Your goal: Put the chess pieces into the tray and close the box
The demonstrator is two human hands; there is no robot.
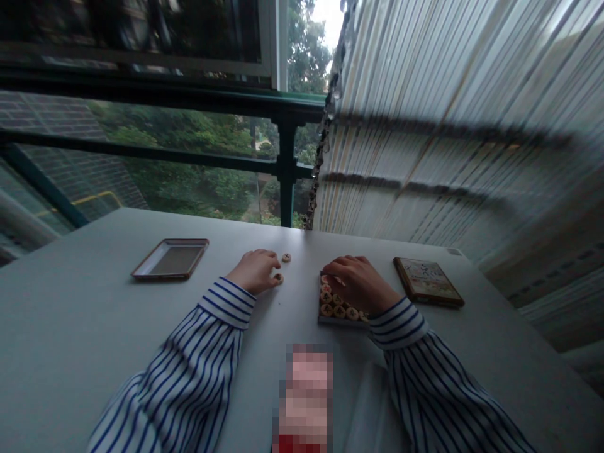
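My left hand (256,270) rests on the white table with fingers curled and its thumb and fingertips at a round wooden xiangqi piece (279,279). Just beyond its fingers lies a second xiangqi piece (286,257), apart from the hand. Over a shallow box (344,322) packed with rows of xiangqi pieces (338,311), my right hand (361,283) bends its fingers down at the far left corner. The palm covers much of the box, and what those fingertips hold, if anything, is hidden.
An upturned lid or tray (182,259) with a brown rim lies at the left of the table (94,327). To the right is a flat box lid with a picture (428,281). A string curtain (401,126) hangs beside the window and green railing (285,151). A pixelated patch covers the bottom middle.
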